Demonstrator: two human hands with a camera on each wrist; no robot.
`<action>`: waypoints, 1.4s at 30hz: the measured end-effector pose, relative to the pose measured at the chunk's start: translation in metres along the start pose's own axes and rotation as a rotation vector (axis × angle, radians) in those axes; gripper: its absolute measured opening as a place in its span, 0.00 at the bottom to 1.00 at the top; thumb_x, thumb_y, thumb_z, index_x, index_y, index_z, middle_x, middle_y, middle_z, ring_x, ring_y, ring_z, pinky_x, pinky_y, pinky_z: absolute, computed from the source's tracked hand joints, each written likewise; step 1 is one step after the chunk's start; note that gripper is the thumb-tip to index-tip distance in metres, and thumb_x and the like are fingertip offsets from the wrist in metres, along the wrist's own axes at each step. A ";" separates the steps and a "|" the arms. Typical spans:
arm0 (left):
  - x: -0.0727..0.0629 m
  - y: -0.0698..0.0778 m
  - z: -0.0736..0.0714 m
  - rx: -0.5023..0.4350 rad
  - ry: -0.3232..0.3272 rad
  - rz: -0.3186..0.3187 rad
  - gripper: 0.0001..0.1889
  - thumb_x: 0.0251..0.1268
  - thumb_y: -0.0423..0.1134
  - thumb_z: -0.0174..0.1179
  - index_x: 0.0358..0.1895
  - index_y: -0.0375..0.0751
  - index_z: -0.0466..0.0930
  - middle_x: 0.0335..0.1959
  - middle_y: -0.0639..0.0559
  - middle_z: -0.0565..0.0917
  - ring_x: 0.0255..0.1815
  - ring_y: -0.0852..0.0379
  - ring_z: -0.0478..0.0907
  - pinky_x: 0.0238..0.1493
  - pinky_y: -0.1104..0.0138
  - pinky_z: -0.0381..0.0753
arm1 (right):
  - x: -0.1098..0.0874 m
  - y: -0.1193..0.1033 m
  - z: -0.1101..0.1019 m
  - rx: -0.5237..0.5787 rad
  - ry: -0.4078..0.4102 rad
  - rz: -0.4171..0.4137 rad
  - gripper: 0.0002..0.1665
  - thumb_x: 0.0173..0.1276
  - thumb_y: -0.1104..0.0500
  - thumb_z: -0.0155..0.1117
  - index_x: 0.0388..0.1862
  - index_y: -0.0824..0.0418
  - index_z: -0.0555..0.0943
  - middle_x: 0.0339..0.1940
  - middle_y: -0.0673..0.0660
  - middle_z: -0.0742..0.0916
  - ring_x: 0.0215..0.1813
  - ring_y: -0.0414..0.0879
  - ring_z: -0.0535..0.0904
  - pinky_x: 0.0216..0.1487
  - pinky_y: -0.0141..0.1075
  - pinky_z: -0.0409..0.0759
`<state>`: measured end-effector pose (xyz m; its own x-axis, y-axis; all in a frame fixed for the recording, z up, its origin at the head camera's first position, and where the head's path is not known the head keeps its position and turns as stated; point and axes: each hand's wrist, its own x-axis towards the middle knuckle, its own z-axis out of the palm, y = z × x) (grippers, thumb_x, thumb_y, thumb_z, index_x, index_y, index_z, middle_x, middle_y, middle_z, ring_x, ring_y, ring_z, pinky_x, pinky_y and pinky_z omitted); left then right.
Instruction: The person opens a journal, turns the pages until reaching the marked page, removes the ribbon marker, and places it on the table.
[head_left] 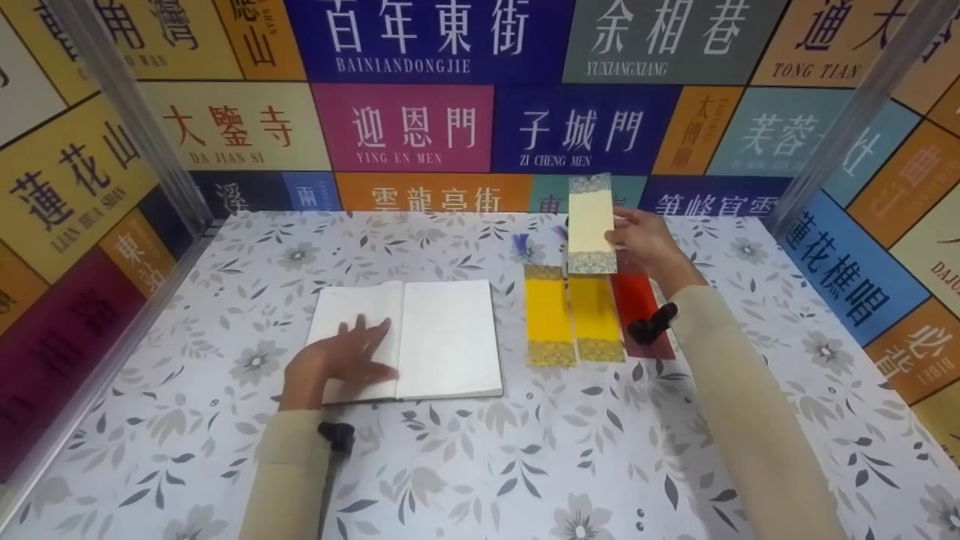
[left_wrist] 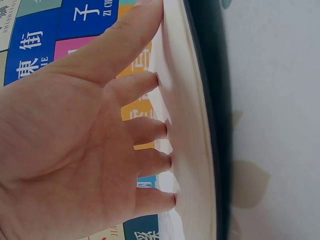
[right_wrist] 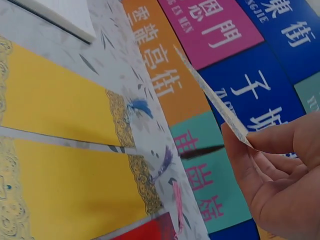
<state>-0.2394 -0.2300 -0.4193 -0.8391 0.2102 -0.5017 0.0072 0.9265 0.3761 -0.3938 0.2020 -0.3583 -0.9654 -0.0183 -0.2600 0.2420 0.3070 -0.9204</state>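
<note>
An open notebook [head_left: 450,337] with blank white pages lies left of centre on the table. My left hand [head_left: 349,352] rests on its left page with fingers spread; in the left wrist view the fingertips press the paper. My right hand [head_left: 645,244] pinches a cream bookmark [head_left: 592,225] with patterned ends by its right edge, between thumb and fingers. The bookmark is raised above the table, and a dark tassel [right_wrist: 202,151] hangs by it in the right wrist view. Below it lie two yellow bookmarks [head_left: 550,311] with lacy gold ends, and a red bookmark [head_left: 645,319] partly behind my right wrist.
Blue, purple and pink tassels [right_wrist: 140,107] lie at the far ends of the flat bookmarks. A floral cloth [head_left: 450,472] covers the table. Upright panels with coloured street-name signs [head_left: 405,127] stand at the back and sides, with clear corner posts [head_left: 161,135].
</note>
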 end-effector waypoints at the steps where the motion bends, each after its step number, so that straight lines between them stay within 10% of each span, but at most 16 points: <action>1: 0.000 0.000 0.000 -0.002 -0.002 -0.005 0.49 0.69 0.61 0.56 0.82 0.51 0.35 0.81 0.34 0.27 0.80 0.29 0.24 0.79 0.37 0.29 | 0.003 0.002 -0.002 -0.007 0.007 -0.004 0.38 0.76 0.64 0.54 0.82 0.52 0.57 0.76 0.60 0.71 0.63 0.52 0.76 0.70 0.45 0.78; 13: 0.003 0.001 0.000 -0.004 -0.007 -0.002 0.49 0.70 0.61 0.55 0.82 0.50 0.34 0.81 0.33 0.28 0.81 0.29 0.24 0.79 0.36 0.31 | 0.012 0.032 -0.029 0.040 0.092 0.038 0.38 0.76 0.65 0.53 0.81 0.55 0.57 0.79 0.61 0.68 0.61 0.46 0.73 0.74 0.44 0.73; 22: 0.002 -0.001 0.000 0.000 -0.004 0.004 0.49 0.70 0.60 0.55 0.82 0.49 0.35 0.80 0.32 0.27 0.80 0.29 0.24 0.79 0.37 0.29 | -0.001 0.061 -0.057 -0.034 0.107 0.047 0.38 0.75 0.65 0.53 0.81 0.58 0.56 0.78 0.63 0.69 0.49 0.36 0.77 0.51 0.28 0.82; 36: 0.001 -0.001 0.001 0.022 0.010 0.031 0.48 0.71 0.59 0.55 0.82 0.45 0.36 0.80 0.28 0.29 0.80 0.25 0.26 0.79 0.34 0.33 | -0.025 0.097 -0.092 -0.191 0.108 0.061 0.37 0.73 0.64 0.54 0.79 0.63 0.58 0.72 0.65 0.75 0.39 0.27 0.76 0.43 0.21 0.80; 42: 0.002 0.001 0.001 0.011 0.006 -0.007 0.48 0.70 0.60 0.55 0.82 0.49 0.36 0.81 0.32 0.28 0.80 0.28 0.25 0.79 0.35 0.31 | -0.034 0.112 -0.101 -0.223 0.106 0.086 0.38 0.73 0.63 0.53 0.80 0.64 0.57 0.72 0.66 0.75 0.49 0.35 0.77 0.44 0.20 0.77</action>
<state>-0.2403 -0.2279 -0.4209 -0.8422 0.2020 -0.4999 0.0075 0.9315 0.3637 -0.3434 0.3326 -0.4228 -0.9499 0.1130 -0.2914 0.3074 0.5053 -0.8063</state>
